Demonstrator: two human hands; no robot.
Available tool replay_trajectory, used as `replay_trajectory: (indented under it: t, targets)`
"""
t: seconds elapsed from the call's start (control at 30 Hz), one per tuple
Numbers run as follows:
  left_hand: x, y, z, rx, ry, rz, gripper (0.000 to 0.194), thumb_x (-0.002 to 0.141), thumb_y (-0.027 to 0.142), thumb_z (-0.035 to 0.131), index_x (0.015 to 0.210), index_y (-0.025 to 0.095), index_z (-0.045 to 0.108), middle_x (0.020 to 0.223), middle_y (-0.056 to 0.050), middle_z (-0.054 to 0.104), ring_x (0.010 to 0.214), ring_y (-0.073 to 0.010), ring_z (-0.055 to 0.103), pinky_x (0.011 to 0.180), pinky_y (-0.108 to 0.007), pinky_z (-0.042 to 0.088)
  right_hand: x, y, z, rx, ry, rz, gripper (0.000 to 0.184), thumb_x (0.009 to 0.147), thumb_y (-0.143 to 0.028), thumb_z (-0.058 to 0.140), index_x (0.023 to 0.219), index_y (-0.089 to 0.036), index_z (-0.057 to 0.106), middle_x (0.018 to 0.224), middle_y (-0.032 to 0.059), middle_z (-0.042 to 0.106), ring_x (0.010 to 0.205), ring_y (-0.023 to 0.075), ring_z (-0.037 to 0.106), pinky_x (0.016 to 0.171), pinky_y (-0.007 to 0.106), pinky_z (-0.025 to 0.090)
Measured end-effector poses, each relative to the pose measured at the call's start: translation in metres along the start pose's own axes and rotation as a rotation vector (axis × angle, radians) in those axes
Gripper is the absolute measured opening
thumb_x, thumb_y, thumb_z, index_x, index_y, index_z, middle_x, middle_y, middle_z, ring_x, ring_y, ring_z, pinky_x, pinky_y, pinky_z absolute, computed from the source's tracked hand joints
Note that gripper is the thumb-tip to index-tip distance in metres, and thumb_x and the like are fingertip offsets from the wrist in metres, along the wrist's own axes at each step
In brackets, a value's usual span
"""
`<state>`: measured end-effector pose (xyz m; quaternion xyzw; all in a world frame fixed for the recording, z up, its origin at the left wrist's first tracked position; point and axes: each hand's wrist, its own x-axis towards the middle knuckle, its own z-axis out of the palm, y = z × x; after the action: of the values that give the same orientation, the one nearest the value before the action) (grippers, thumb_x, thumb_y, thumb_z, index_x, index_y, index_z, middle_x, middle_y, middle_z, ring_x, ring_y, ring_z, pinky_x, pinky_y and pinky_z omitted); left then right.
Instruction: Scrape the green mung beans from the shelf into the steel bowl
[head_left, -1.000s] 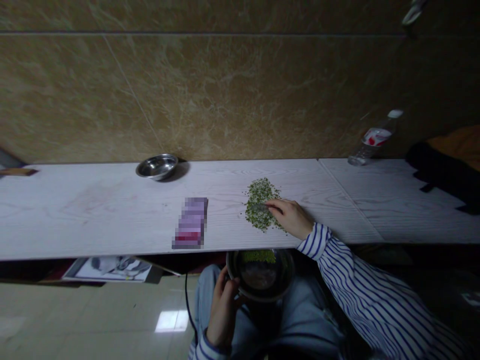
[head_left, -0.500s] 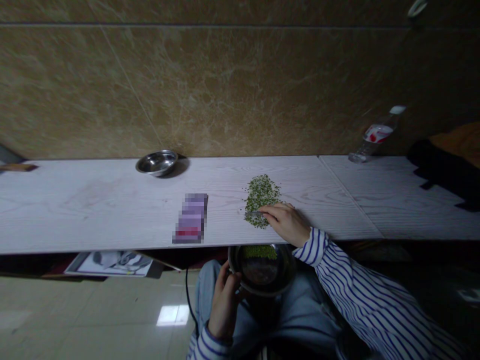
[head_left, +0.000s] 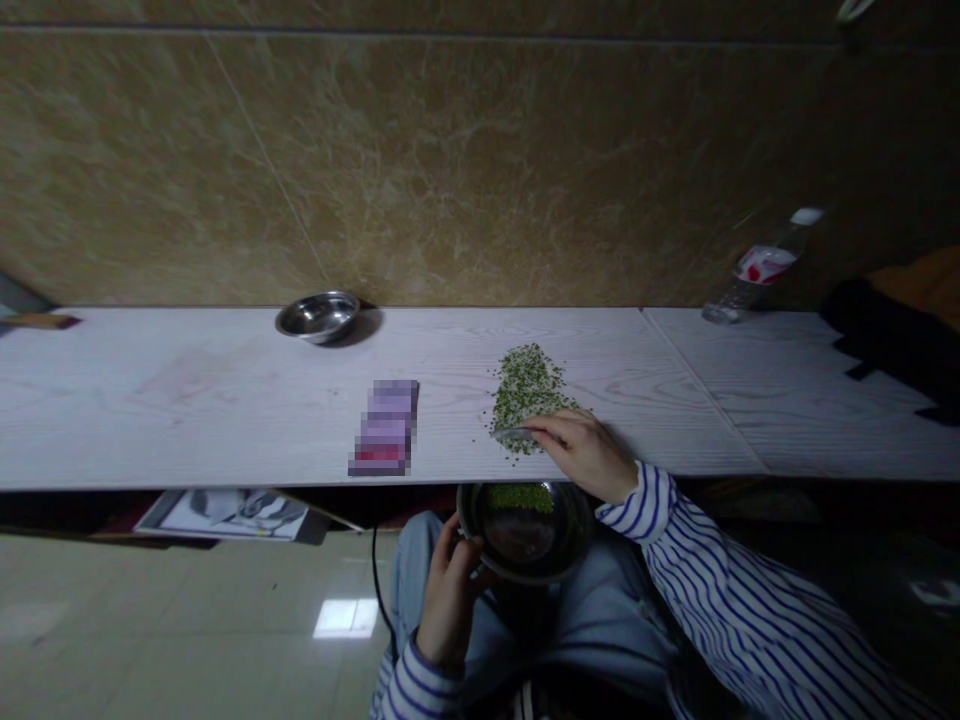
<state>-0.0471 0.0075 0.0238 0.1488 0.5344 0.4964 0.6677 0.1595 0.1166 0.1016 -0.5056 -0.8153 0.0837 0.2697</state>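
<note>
A heap of small green beans (head_left: 527, 383) lies on the white wooden table (head_left: 225, 400). My right hand (head_left: 589, 452) rests at the near edge of the heap, fingers closed on a small metal spoon (head_left: 514, 434) that touches the beans. Just under the table's front edge, my left hand (head_left: 448, 590) grips the rim of a steel bowl (head_left: 526, 530), which holds some green beans at its far side. Both sleeves are blue-and-white striped.
An empty steel bowl (head_left: 319, 316) stands at the back by the tiled wall. A blurred purple packet (head_left: 385, 426) lies left of the beans. A plastic water bottle (head_left: 757, 270) and dark cloth (head_left: 892, 340) sit at the right. Papers (head_left: 225, 512) lie under the table.
My right hand has drawn the spoon toward the table's front edge through the beans. The bowl in my left hand stays below the edge.
</note>
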Motion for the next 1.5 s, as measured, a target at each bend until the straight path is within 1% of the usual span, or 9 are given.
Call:
replay_trajectory:
  t: [0.23, 0.43, 0.6, 0.73, 0.9, 1.03, 1.13, 1.27, 1.5]
  targets:
    - [0.0, -0.003, 0.0, 0.007, 0.013, 0.001, 0.055, 0.068, 0.037, 0.073, 0.121, 0.023, 0.062, 0.114, -0.008, 0.069, 0.096, -0.0238, 0.067, 0.068, -0.031, 0.055, -0.013, 0.002, -0.011, 0.011, 0.049, 0.055, 0.023, 0.094, -0.023, 0.054, 0.107, -0.027, 0.073, 0.101, 0.0038, 0.077, 0.091, 0.0198, 0.07, 0.085, 0.034, 0.053]
    - [0.0, -0.005, -0.002, 0.0, 0.009, -0.001, 0.058, 0.07, 0.035, 0.072, 0.125, 0.021, 0.06, 0.106, -0.007, 0.069, 0.085, -0.0202, 0.067, 0.067, -0.031, 0.055, -0.036, 0.006, -0.017, -0.001, 0.076, 0.089, 0.024, 0.094, -0.023, 0.052, 0.107, -0.027, 0.073, 0.099, 0.0045, 0.077, 0.09, 0.0207, 0.071, 0.084, 0.034, 0.053]
    - [0.001, -0.007, -0.003, -0.006, 0.019, -0.016, 0.059, 0.069, 0.035, 0.073, 0.126, 0.022, 0.059, 0.109, -0.007, 0.068, 0.089, -0.0209, 0.067, 0.068, -0.031, 0.055, -0.049, 0.011, -0.029, -0.012, 0.032, 0.092, 0.024, 0.094, -0.022, 0.053, 0.106, -0.026, 0.073, 0.096, 0.0053, 0.077, 0.088, 0.0211, 0.071, 0.082, 0.036, 0.053]
    - [0.0, -0.007, -0.002, 0.001, -0.007, -0.014, 0.057, 0.069, 0.035, 0.073, 0.124, 0.022, 0.061, 0.109, -0.008, 0.069, 0.094, -0.0233, 0.067, 0.071, -0.034, 0.056, -0.051, 0.015, -0.035, -0.015, -0.024, 0.058, 0.023, 0.093, -0.022, 0.054, 0.106, -0.026, 0.073, 0.097, 0.0048, 0.077, 0.089, 0.0212, 0.07, 0.081, 0.036, 0.051]
    - [-0.001, -0.006, -0.002, 0.004, 0.001, -0.022, 0.059, 0.07, 0.034, 0.072, 0.126, 0.022, 0.058, 0.111, -0.009, 0.068, 0.1, -0.0256, 0.066, 0.072, -0.034, 0.056, -0.051, 0.015, -0.03, -0.028, -0.052, 0.013, 0.023, 0.094, -0.019, 0.054, 0.108, -0.024, 0.072, 0.1, 0.0051, 0.077, 0.092, 0.0204, 0.071, 0.082, 0.036, 0.05]
    - [0.0, -0.005, -0.002, 0.021, 0.01, -0.036, 0.063, 0.068, 0.034, 0.073, 0.127, 0.021, 0.057, 0.118, -0.01, 0.065, 0.103, -0.0266, 0.064, 0.071, -0.034, 0.056, -0.049, 0.013, -0.027, -0.08, -0.018, 0.017, 0.024, 0.094, -0.017, 0.053, 0.107, -0.023, 0.072, 0.098, 0.0052, 0.078, 0.089, 0.0201, 0.071, 0.079, 0.035, 0.05]
    - [0.001, -0.005, -0.003, 0.023, 0.013, -0.04, 0.063, 0.068, 0.035, 0.073, 0.127, 0.021, 0.056, 0.121, -0.011, 0.063, 0.106, -0.0274, 0.063, 0.072, -0.034, 0.055, -0.048, 0.014, -0.031, -0.101, 0.045, 0.046, 0.024, 0.094, -0.017, 0.052, 0.107, -0.021, 0.072, 0.097, 0.0058, 0.078, 0.088, 0.0203, 0.071, 0.08, 0.035, 0.051]
    - [0.001, -0.006, -0.002, 0.009, -0.004, -0.038, 0.061, 0.07, 0.035, 0.072, 0.127, 0.022, 0.056, 0.121, -0.01, 0.063, 0.101, -0.0251, 0.063, 0.072, -0.034, 0.055, -0.05, 0.021, -0.036, -0.147, 0.119, 0.091, 0.023, 0.094, -0.019, 0.053, 0.106, -0.02, 0.073, 0.094, 0.0064, 0.077, 0.085, 0.0217, 0.072, 0.078, 0.036, 0.052]
    - [0.0, -0.007, 0.0, 0.031, -0.015, -0.033, 0.062, 0.071, 0.035, 0.071, 0.129, 0.021, 0.055, 0.115, -0.01, 0.064, 0.095, -0.0228, 0.063, 0.069, -0.033, 0.054, -0.057, 0.022, -0.033, -0.17, 0.097, 0.108, 0.024, 0.094, -0.019, 0.052, 0.106, -0.02, 0.073, 0.093, 0.0065, 0.077, 0.084, 0.0224, 0.072, 0.077, 0.037, 0.053]
